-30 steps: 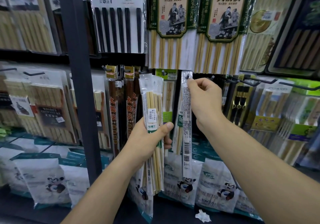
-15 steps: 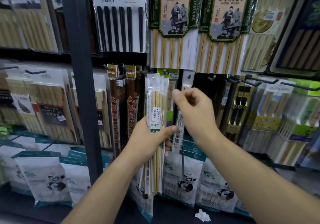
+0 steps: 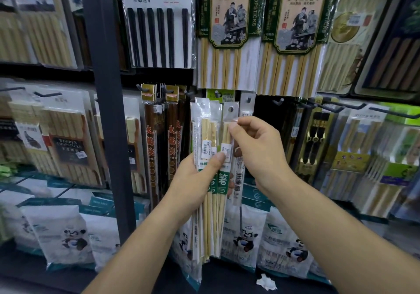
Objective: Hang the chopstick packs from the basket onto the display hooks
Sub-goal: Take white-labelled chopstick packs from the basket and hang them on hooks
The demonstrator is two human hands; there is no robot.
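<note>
Right at the shelf front, the left hand (image 3: 193,180) grips a bundle of chopstick packs (image 3: 208,134) upright around its middle, thumb pressed across the labels. The right hand (image 3: 259,150) is up beside it, thumb and forefinger pinching the clear top of the rightmost pack (image 3: 228,113), just under its hanging hole. Close behind, a narrow pack (image 3: 238,176) hangs on a black hook (image 3: 248,99). Down below, a scrap of white paper (image 3: 266,282) lies on the dark ledge (image 3: 227,280).
</note>
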